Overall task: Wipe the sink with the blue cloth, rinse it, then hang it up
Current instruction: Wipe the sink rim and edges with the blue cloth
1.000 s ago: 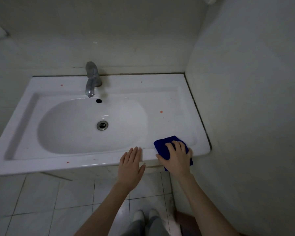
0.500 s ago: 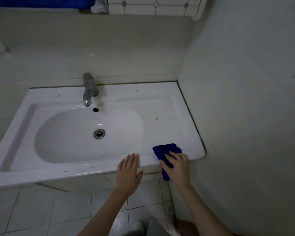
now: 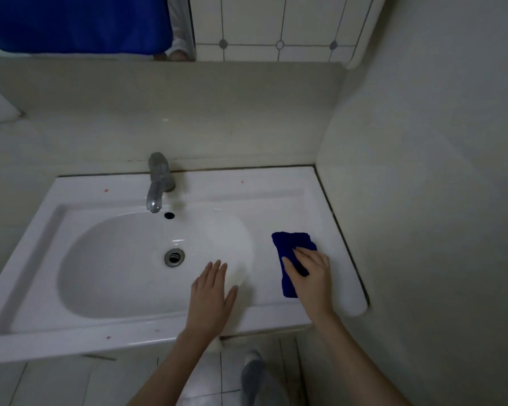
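Observation:
A white rectangular sink point(image 3: 288, 206) with an oval basin fills the middle of the view. On its flat right ledge lies the folded blue cloth point(image 3: 291, 247). My right hand point(image 3: 310, 273) presses down on the cloth's near half, fingers spread over it. My left hand point(image 3: 211, 297) rests flat on the basin's front right rim, fingers apart, holding nothing. A metal tap point(image 3: 159, 183) stands at the back edge over the basin, and a drain point(image 3: 174, 257) sits at the basin's bottom. Small red spots dot the ledge.
A plain wall point(image 3: 423, 171) closes in right beside the sink's right edge. A mirror point(image 3: 276, 24) above the backsplash reflects something large and blue at the top left. Tiled floor point(image 3: 56, 385) and my feet show below the sink.
My right hand has slid the cloth from the front right corner farther back along the right ledge. My left hand has moved forward from the front edge onto the basin rim. The view tilted up.

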